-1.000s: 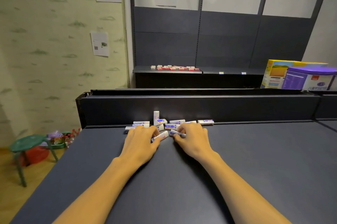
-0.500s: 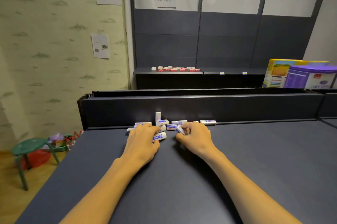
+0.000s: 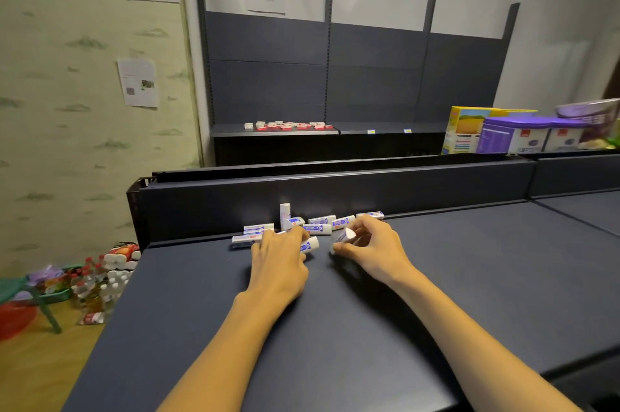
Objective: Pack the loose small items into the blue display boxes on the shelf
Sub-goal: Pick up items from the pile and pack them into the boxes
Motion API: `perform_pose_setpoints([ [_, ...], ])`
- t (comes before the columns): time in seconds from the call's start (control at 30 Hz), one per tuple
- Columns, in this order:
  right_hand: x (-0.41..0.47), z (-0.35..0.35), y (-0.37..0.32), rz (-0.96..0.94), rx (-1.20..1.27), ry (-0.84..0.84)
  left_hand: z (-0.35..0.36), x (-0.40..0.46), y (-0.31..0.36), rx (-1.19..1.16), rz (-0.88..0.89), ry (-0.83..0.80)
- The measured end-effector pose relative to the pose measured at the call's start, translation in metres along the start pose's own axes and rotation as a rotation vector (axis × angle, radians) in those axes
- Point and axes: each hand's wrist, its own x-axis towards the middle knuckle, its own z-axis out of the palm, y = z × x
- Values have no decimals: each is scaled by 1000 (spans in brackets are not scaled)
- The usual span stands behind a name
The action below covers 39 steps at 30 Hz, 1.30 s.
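Head view: the right hand [image 3: 367, 243] has now lifted one small white item [image 3: 343, 237] off the shelf [image 3: 469, 277], pinching it; the left hand [image 3: 280, 257] still lies flat on another [image 3: 310, 245]. Gathering proceeds; no blue boxes visible.

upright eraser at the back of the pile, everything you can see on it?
The upright eraser is a small white block with a paper-like sleeve, its print too small to read. It stands on end on the dark shelf, near the rear wall, behind the eraser pile. A flat-lying eraser sits against its base. Neither hand touches it.
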Motion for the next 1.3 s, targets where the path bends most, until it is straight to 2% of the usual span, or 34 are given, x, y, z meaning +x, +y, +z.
perform_pose_setpoints([
  [0.2,-27,-16,-5,-64,1,14,1,-6,1,-95,23,10],
  [0.3,-43,-30,2,-103,-64,4,-3,-13,2,-195,51,-46],
  [0.4,-58,-46,15,-96,-102,30,-4,-20,4,-238,117,-132],
  [0.53,-75,-72,28,-89,-147,33,-5,-26,22,-229,207,-126],
  [0.73,-95,-127,49,-112,-209,7,7,-42,81,-296,248,-81],
  [0.9,-115,-186,69,-130,-236,35,20,-58,145,-308,317,-143],
  [1.07,-138,-247,102,-159,-211,48,32,-73,201,-204,379,-212],
  [1.3,-157,-312,141,-145,-130,5,50,-87,274,-167,432,-42],
])
